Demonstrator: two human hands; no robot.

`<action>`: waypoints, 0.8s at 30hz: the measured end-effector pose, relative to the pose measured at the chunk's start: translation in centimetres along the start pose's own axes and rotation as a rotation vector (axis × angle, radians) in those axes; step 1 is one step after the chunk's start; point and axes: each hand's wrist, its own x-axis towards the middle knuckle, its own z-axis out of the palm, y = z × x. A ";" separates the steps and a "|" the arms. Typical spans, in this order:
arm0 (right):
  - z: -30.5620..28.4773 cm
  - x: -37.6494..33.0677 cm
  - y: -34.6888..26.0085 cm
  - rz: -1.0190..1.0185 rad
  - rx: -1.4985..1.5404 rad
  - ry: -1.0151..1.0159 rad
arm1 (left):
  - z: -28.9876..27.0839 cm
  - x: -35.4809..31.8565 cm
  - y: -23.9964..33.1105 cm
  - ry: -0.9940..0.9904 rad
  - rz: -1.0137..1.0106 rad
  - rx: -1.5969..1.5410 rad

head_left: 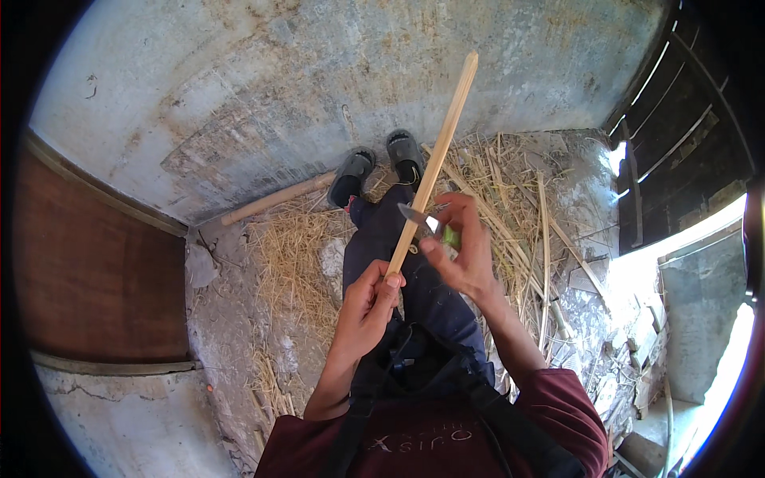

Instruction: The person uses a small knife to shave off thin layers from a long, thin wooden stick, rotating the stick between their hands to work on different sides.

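A long, pale wooden strip (448, 135) slants up and away from my lap, its far end a little to the right. My left hand (369, 307) is closed around the strip's near end. My right hand (464, 247) grips a knife (417, 217), its fingers bent around what looks like a green handle, mostly hidden. The short metal blade points left and lies at the strip's middle; whether it touches the wood I cannot tell. A small curled shaving (413, 248) shows beside the strip, over my dark trousers.
Straw and shavings (291, 271) litter the floor around my legs. Several long wood strips (545, 239) lie to the right, and a round pole (279, 197) rests along the wall's foot. A stained grey wall (263, 88) stands ahead, with a brown panel (103, 271) at the left.
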 end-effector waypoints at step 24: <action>0.9 -2.1 -0.1 -0.256 0.036 -0.014 | 0.2 0.3 1.3 -0.099 -0.091 -0.176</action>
